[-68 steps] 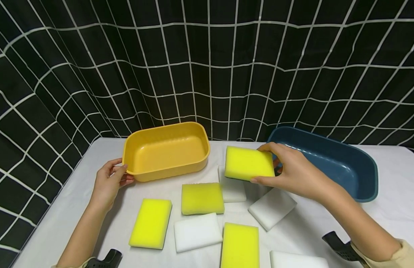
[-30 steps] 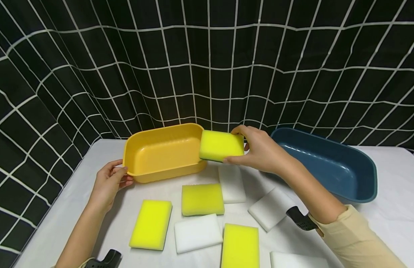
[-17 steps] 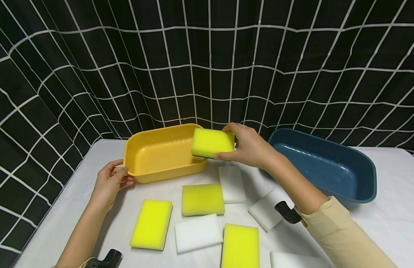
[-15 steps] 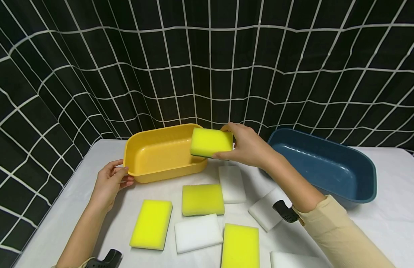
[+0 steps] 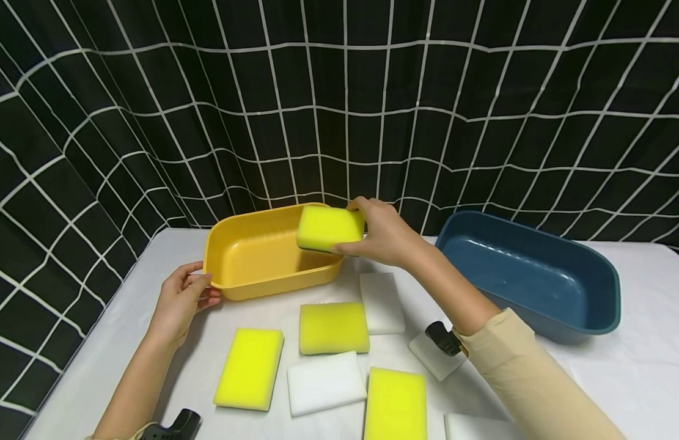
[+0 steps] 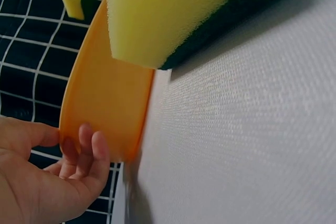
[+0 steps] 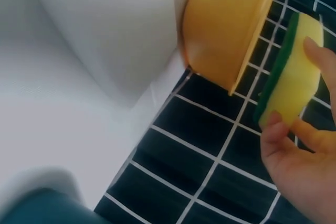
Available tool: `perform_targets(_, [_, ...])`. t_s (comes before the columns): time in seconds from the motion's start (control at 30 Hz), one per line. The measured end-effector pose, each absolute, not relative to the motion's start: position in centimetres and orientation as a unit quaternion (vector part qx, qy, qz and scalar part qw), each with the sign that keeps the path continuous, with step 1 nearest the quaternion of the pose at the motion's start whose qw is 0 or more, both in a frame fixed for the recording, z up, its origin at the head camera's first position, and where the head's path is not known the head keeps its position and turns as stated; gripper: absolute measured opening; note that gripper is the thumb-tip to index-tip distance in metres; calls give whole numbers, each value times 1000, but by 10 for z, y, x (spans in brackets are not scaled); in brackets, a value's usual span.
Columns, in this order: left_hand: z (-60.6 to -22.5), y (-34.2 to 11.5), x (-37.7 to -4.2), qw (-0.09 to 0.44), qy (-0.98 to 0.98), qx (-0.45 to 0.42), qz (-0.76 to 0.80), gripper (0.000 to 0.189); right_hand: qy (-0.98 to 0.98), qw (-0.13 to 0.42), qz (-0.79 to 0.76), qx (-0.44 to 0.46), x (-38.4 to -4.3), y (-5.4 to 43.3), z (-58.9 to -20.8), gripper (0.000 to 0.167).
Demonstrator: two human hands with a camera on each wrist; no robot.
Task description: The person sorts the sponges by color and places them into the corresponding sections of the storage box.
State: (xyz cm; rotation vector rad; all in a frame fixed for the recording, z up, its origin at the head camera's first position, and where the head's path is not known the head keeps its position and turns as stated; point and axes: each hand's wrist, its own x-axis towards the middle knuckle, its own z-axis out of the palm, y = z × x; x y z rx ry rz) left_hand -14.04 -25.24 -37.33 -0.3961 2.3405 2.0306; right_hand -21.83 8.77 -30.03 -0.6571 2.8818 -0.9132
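My right hand [image 5: 380,235] pinches a yellow sponge [image 5: 329,228] by its right end, thumb at the front and fingers behind. A dark green scouring layer [image 7: 278,69] lines the sponge's underside, as the right wrist view shows. The sponge hangs over the right end of a yellow plastic basin [image 5: 262,284], above its rim. At the basin's left end, my left hand [image 5: 179,299] grips the rim between thumb and fingers. The left wrist view shows the thumb at the rim and the fingers [image 6: 97,156] against the outer wall.
A dark blue basin [image 5: 537,275] stands at the back right. Several yellow sponges [image 5: 250,368] and white sponge blocks [image 5: 326,384] lie on the white tablecloth [image 5: 190,391] in front. A black curtain [image 5: 367,110] with a white grid hangs behind.
My right hand has carried the yellow sponge leftward and slightly back, from beside the blue basin to over the yellow basin. My left hand has stayed on the yellow rim.
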Motion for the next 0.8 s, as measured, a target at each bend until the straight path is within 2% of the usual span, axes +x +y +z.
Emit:
perform_targets(0.4, [-372,-253,-141,9,747,-124,653,54,928,38,-317,-191,-229,68,-299,84])
perform_targets(0.8, [-373,-253,-141,11,748,-123,652,53,923,55,-329,-190,-235,56,-306,79])
